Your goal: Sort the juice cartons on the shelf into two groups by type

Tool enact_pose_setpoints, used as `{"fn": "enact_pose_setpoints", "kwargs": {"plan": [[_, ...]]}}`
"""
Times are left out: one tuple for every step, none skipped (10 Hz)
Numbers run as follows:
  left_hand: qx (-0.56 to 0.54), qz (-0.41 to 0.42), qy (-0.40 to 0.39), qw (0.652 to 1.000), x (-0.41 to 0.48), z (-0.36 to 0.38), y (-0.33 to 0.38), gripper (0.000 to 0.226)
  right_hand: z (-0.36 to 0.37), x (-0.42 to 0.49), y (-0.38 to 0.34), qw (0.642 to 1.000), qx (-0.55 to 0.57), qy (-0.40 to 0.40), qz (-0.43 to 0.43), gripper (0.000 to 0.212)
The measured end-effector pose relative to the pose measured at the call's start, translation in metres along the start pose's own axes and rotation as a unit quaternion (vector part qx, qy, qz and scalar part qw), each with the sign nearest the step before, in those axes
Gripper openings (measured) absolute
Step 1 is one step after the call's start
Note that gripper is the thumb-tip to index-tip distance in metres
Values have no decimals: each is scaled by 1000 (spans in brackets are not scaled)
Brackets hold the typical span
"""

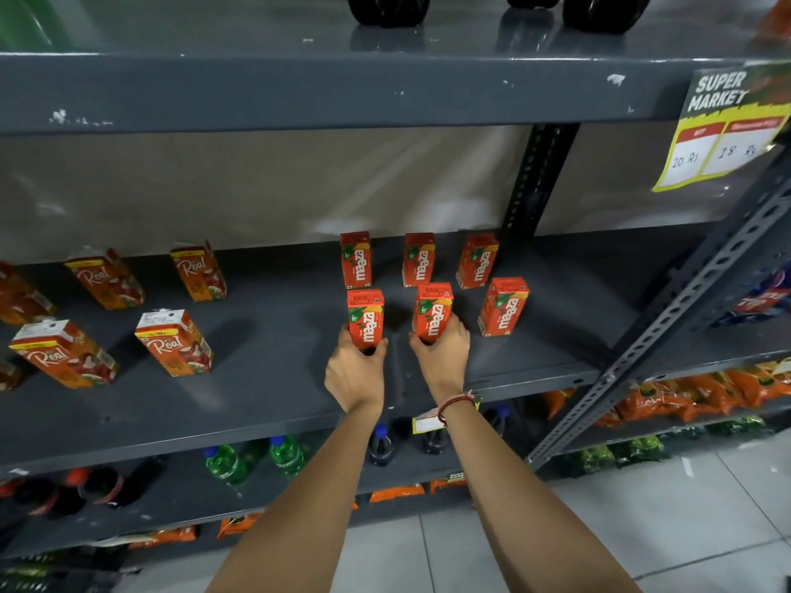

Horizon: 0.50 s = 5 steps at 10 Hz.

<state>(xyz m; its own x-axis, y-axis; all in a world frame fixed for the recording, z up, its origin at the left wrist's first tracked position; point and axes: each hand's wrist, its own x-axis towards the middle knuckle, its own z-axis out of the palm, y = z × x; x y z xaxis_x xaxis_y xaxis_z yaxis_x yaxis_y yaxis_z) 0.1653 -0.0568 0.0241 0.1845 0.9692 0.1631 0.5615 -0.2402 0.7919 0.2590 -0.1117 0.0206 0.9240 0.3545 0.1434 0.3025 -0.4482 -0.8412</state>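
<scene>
Both forearms bare, no sleeves in view. Left hand (355, 374): no rings or bands seen, wrist plain. Right hand (443, 357): thin red thread band (458, 402) round the wrist (looks like several strands w/ a loose end sticking out). No gloves, no watch.

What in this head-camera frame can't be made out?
- Head view: cartons at the far left are cut off by the frame edge, brand unreadable.
- Bottom of each held carton is hidden by the left hand and right hand.
- Price tag is partly behind the right wrist.
</scene>
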Motion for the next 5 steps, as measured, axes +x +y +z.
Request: {"fn": "enact_pose_setpoints", "kwargs": {"plan": [[4, 0, -11, 1000, 0, 0, -2, 47, 0, 0, 0, 1000, -1, -4, 5, 55], [12, -1, -24, 1000, -1, -1, -1, 51, -2, -2, -3, 1000, -4, -10, 13, 57], [18, 1, -34, 999, 2, -1, -5, 57, -2, -1, -3, 999, -7, -23, 23, 62], [7, 9, -61, 998, -7, -10, -10, 67, -9, -15, -4, 999, -6, -21, 37, 76], [-29, 39, -61, 997, -9, -15, -18, 71, -8, -32, -6, 999, 18, 24, 33, 65]]}}
